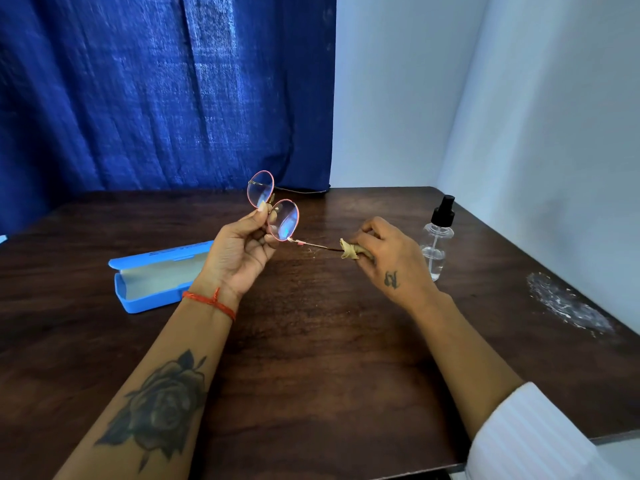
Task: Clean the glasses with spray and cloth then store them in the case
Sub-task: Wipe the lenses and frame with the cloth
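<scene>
Pink round-rimmed glasses (273, 206) are held up above the dark wooden table (311, 341). My left hand (239, 252) pinches them at the bridge between the two lenses. One temple arm sticks out to the right. My right hand (388, 258) grips a bunched beige cloth (349, 251) around the end of that temple arm. An open blue glasses case (156, 275) lies on the table to the left, partly behind my left wrist. A clear spray bottle (437, 237) with a black nozzle stands just right of my right hand.
A blue curtain (156, 91) hangs behind the table's far edge. White walls (519, 116) close in the back right and right side. A whitish scuffed patch (568, 306) marks the table near its right edge.
</scene>
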Action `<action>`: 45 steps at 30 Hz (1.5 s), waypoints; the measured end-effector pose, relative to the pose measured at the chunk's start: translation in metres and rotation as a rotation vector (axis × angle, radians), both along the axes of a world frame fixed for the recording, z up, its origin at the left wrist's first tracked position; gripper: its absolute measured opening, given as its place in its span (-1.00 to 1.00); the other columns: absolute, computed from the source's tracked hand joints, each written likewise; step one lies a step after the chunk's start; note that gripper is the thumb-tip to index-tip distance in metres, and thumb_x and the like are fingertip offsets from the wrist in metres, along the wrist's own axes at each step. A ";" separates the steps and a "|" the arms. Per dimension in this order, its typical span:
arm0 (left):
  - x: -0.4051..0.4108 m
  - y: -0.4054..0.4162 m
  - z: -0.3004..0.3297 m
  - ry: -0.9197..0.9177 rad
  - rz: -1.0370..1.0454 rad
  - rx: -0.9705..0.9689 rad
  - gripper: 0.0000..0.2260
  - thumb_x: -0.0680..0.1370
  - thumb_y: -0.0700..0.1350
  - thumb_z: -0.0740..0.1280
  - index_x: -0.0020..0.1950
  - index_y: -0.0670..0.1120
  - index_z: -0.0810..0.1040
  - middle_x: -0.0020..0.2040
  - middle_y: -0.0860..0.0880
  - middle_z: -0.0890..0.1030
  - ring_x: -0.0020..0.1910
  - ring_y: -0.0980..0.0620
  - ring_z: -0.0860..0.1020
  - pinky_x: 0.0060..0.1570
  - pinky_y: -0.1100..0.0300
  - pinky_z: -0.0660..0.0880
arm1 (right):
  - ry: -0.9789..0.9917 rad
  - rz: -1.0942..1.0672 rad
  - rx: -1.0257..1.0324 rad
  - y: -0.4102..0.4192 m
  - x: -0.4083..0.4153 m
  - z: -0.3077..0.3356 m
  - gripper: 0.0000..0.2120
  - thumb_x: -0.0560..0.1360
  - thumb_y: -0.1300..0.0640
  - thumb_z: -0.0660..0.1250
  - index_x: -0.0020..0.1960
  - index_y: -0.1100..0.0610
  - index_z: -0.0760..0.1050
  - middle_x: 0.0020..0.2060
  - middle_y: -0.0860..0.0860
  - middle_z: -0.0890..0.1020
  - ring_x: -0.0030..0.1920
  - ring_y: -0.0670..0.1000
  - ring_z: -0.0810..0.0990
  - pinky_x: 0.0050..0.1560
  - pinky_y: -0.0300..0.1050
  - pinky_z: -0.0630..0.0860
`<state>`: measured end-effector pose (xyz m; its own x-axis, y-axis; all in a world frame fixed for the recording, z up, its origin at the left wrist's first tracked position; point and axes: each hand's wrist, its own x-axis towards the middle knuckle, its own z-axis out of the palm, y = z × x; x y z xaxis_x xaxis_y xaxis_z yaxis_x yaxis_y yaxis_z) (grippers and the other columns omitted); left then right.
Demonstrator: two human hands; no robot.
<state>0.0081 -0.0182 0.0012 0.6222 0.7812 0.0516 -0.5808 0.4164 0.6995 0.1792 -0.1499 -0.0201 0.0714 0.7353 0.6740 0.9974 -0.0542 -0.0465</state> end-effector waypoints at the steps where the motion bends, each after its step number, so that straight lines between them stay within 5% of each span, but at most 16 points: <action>1: -0.002 0.001 0.000 0.008 -0.015 0.018 -0.74 0.54 -0.26 0.20 -0.28 -0.16 0.62 -0.39 0.00 0.60 -0.48 0.18 0.47 -0.50 0.42 0.39 | -0.005 -0.015 -0.011 0.000 0.002 0.000 -0.76 0.33 0.28 0.47 -0.01 0.19 0.60 -0.07 0.14 0.58 -0.13 0.12 0.58 -0.30 -0.03 0.59; 13: -0.012 0.007 0.002 0.135 -0.061 0.162 -0.65 0.53 -0.28 0.19 -0.36 -0.12 0.67 -0.40 0.02 0.61 -0.42 0.19 0.52 -0.37 0.41 0.49 | 0.126 -0.361 0.118 -0.001 0.010 -0.002 -0.77 0.43 0.32 0.35 0.09 0.23 0.57 -0.05 0.17 0.56 -0.14 0.17 0.56 -0.21 -0.10 0.45; 19: -0.009 -0.001 0.001 0.285 -0.162 0.428 -0.82 0.36 -0.16 0.29 -0.39 -0.10 0.64 -0.43 0.06 0.58 -0.41 0.21 0.50 -0.33 0.38 0.46 | 0.546 -0.080 0.471 0.008 -0.014 0.019 -0.65 0.39 0.23 0.44 0.13 0.12 0.45 -0.19 0.07 0.68 -0.23 0.02 0.65 -0.18 -0.08 0.59; 28: -0.008 -0.004 -0.003 0.277 -0.221 0.498 -0.82 0.35 -0.20 0.28 -0.37 -0.10 0.66 -0.43 0.07 0.60 -0.42 0.22 0.53 -0.40 0.40 0.46 | 0.158 0.261 0.136 0.046 -0.033 0.062 -0.68 0.44 0.29 0.37 0.19 0.18 0.56 -0.04 0.12 0.65 -0.08 0.07 0.60 -0.04 -0.25 0.44; 32: -0.008 -0.005 -0.003 0.265 -0.215 0.483 -0.82 0.35 -0.22 0.28 -0.38 -0.11 0.66 -0.43 0.08 0.60 -0.42 0.22 0.55 -0.42 0.40 0.45 | 0.113 0.161 0.064 0.049 -0.024 0.060 -0.78 0.47 0.24 0.33 0.10 0.17 0.59 -0.05 0.11 0.63 -0.08 0.12 0.59 -0.10 -0.10 0.48; 37: -0.007 -0.006 -0.003 0.287 -0.201 0.488 -0.83 0.33 -0.20 0.29 -0.39 -0.09 0.66 -0.45 0.08 0.60 -0.43 0.23 0.54 -0.40 0.42 0.45 | 0.067 -0.008 0.019 0.049 -0.005 0.045 -0.80 0.49 0.17 0.30 0.09 0.14 0.56 -0.04 0.09 0.59 -0.10 0.12 0.56 -0.23 -0.21 0.27; 45: -0.008 -0.006 -0.003 0.281 -0.183 0.447 -0.82 0.33 -0.22 0.28 -0.40 -0.11 0.66 -0.46 0.08 0.59 -0.45 0.22 0.53 -0.41 0.41 0.47 | 0.031 -0.126 -0.027 0.044 0.006 0.031 -0.79 0.48 0.20 0.29 0.10 0.17 0.53 -0.04 0.13 0.59 -0.09 0.15 0.56 -0.24 -0.18 0.30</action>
<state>0.0001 -0.0239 -0.0019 0.7832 0.5994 0.1652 -0.2924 0.1206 0.9487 0.1853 -0.1064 0.0114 0.1847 0.7373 0.6498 0.9808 -0.1803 -0.0741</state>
